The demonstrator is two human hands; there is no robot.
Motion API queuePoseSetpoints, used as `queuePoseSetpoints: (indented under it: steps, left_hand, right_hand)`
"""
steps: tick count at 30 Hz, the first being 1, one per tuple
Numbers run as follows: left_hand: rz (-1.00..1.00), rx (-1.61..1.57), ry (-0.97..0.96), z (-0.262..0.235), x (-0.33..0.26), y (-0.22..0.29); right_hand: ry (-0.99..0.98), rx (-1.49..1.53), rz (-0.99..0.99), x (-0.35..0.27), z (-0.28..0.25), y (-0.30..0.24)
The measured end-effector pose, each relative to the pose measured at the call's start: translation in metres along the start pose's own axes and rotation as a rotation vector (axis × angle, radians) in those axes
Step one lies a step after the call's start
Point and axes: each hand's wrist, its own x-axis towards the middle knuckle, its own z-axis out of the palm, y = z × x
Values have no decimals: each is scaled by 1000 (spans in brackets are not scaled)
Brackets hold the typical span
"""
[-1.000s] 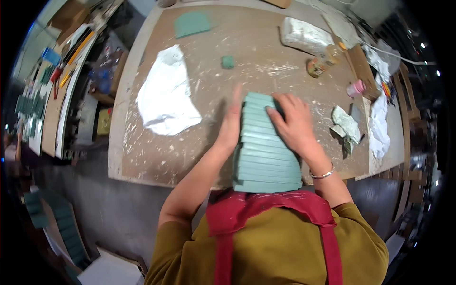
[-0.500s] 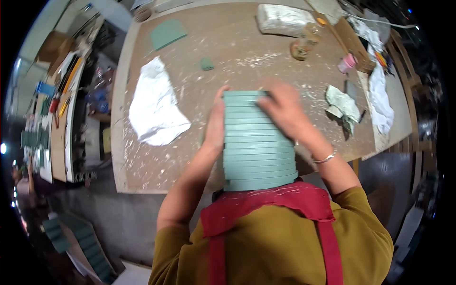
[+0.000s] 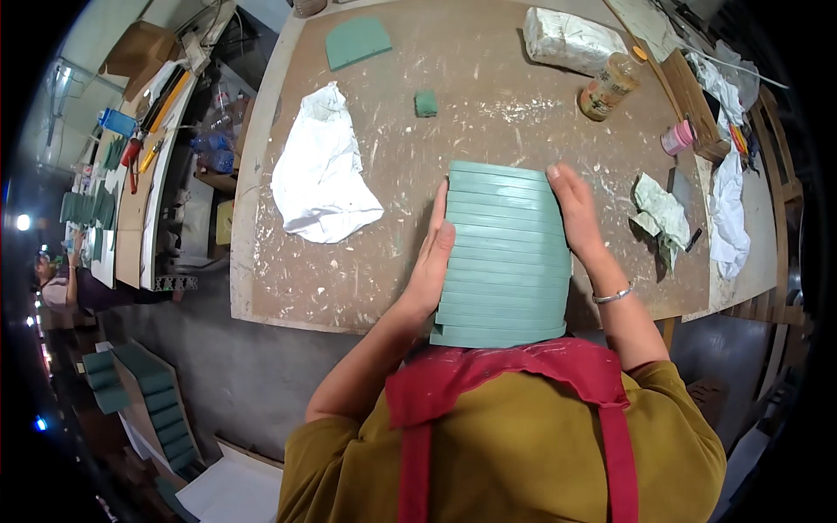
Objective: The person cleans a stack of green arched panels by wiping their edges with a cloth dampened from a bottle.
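Note:
A row of thin pale-green slabs, stacked face to face, reaches from the middle of the worktable back to my apron. My left hand lies along its left side, fingers extended and thumb against the edge. On the opposite side, my right hand presses with its fingers at the far right corner. Between them, the two hands hold the stack. One slab at the near end sticks out slightly to the left. What supports the stack from below is hidden.
On the scuffed worktable lie a white cloth, a green slab, a small green block and a crumpled pale cloth. A bottle stands near a white wrapped block. A person is at far left.
My right hand has moved from the top of the stack to its right side. My left hand has slid nearer along the left side. The view has shifted, so the table's things appear farther right.

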Motion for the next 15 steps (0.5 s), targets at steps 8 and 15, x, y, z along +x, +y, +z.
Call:
queuePoseSetpoints:
  steps: [8,15]
  left_hand:
    - [94,57,105,-15,-39,-22]
    - [13,-68,-55,-45,-127,-64]
  right_hand:
    - [32,88,1,1,-10,14]
    - [-295,281,122,25,-31,21]
